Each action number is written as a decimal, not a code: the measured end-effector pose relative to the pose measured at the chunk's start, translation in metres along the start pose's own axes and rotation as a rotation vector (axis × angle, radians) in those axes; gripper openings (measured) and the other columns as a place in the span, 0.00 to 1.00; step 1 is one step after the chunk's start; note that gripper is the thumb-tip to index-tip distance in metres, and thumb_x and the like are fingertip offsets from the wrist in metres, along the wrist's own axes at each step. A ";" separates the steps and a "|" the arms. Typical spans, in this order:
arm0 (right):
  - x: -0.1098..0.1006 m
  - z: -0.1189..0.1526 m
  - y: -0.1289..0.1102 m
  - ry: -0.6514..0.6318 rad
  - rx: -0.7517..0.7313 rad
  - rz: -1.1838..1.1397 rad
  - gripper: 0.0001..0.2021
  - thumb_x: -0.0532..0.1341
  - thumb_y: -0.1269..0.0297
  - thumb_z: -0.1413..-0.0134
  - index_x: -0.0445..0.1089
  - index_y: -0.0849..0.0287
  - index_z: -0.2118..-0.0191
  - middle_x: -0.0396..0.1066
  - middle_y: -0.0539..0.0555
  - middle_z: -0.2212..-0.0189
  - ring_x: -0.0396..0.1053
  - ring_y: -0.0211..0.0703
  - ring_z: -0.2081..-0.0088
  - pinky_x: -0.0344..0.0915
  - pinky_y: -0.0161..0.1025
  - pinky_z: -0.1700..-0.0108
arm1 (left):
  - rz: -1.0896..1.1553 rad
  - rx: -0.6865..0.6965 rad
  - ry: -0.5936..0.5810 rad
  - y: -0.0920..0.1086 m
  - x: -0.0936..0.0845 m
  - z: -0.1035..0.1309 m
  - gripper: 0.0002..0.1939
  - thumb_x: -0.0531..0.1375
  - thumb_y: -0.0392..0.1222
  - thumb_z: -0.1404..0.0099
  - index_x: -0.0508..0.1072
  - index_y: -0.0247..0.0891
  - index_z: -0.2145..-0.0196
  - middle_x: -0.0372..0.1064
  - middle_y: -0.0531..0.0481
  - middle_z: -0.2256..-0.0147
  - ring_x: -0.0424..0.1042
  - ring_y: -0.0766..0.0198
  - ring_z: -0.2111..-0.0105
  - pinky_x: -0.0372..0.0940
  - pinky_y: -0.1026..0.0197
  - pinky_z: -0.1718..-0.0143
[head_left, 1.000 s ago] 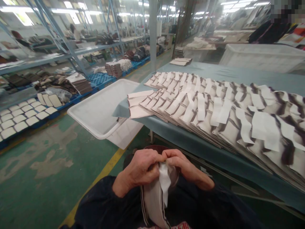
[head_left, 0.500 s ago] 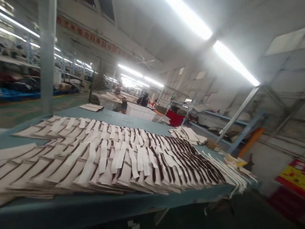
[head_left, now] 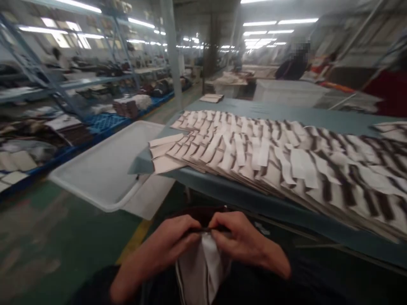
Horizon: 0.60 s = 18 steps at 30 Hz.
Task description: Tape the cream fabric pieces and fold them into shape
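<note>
Both hands are low in the middle of the head view, close together in front of my body. My left hand [head_left: 178, 237] pinches the dark top edge of a light fabric piece [head_left: 193, 275]. On the same edge, my right hand [head_left: 235, 237] is closed a short way to the right. The piece hangs down between them, with a white strip [head_left: 211, 258] on it. Beyond my hands, overlapping rows of beige fabric pieces [head_left: 260, 169] with dark edges and white strips lie on a blue-green table [head_left: 229, 184].
Left of the table stands a large white bin [head_left: 104, 169]. Farther left are blue shelves [head_left: 70, 84] with stacked cloth. A grey post [head_left: 173, 55] rises behind the table. A person [head_left: 291, 65] is beyond it, near a white container [head_left: 286, 93].
The view has swung left and down, bringing the white bin into sight. Both my hands and the fabric piece they hold now show; neither was visible before.
</note>
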State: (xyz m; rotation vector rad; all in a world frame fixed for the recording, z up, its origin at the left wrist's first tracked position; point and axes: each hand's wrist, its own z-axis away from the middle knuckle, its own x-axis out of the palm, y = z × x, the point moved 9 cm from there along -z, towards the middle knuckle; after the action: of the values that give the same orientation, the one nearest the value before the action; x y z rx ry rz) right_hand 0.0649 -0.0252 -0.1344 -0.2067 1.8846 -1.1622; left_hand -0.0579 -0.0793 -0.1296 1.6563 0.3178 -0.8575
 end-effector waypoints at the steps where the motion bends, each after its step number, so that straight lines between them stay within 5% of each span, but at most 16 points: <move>1: 0.002 -0.001 -0.001 -0.003 -0.026 -0.020 0.07 0.58 0.71 0.46 0.74 0.58 0.69 0.75 0.49 0.74 0.69 0.38 0.73 0.61 0.34 0.68 | -0.002 -0.046 -0.018 -0.003 -0.002 0.002 0.08 0.58 0.39 0.28 0.75 0.42 0.54 0.77 0.50 0.58 0.75 0.62 0.59 0.66 0.64 0.56; 6: -0.001 -0.002 -0.015 -0.051 -0.098 0.048 0.06 0.59 0.70 0.43 0.73 0.57 0.68 0.75 0.50 0.73 0.70 0.40 0.71 0.60 0.36 0.67 | 0.036 -0.071 -0.075 0.011 -0.007 -0.006 0.10 0.57 0.44 0.27 0.75 0.39 0.55 0.77 0.49 0.59 0.74 0.61 0.60 0.63 0.63 0.58; 10: -0.007 0.002 -0.022 -0.034 -0.149 0.126 0.06 0.59 0.68 0.43 0.73 0.57 0.68 0.74 0.51 0.74 0.69 0.40 0.73 0.59 0.37 0.67 | -0.072 0.038 -0.078 0.024 0.001 -0.024 0.20 0.47 0.45 0.23 0.70 0.39 0.71 0.67 0.55 0.74 0.64 0.66 0.73 0.56 0.62 0.69; 13: -0.009 0.005 -0.013 -0.029 -0.150 0.130 0.07 0.60 0.65 0.40 0.74 0.56 0.67 0.74 0.52 0.74 0.69 0.41 0.73 0.59 0.37 0.68 | -0.206 0.102 -0.017 0.020 0.007 -0.031 0.19 0.52 0.44 0.25 0.64 0.40 0.75 0.59 0.57 0.78 0.58 0.66 0.78 0.49 0.60 0.74; 18: -0.009 0.009 -0.006 -0.038 -0.107 0.110 0.09 0.62 0.60 0.37 0.76 0.56 0.67 0.76 0.52 0.73 0.72 0.40 0.71 0.62 0.35 0.67 | -0.222 0.170 0.041 0.014 0.012 -0.019 0.19 0.55 0.46 0.26 0.65 0.40 0.76 0.62 0.57 0.79 0.59 0.68 0.79 0.48 0.61 0.76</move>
State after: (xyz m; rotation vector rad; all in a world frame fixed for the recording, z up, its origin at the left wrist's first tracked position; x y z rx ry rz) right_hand 0.0754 -0.0298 -0.1263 -0.1811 1.9020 -0.9786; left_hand -0.0335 -0.0682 -0.1269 1.8208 0.4743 -1.0404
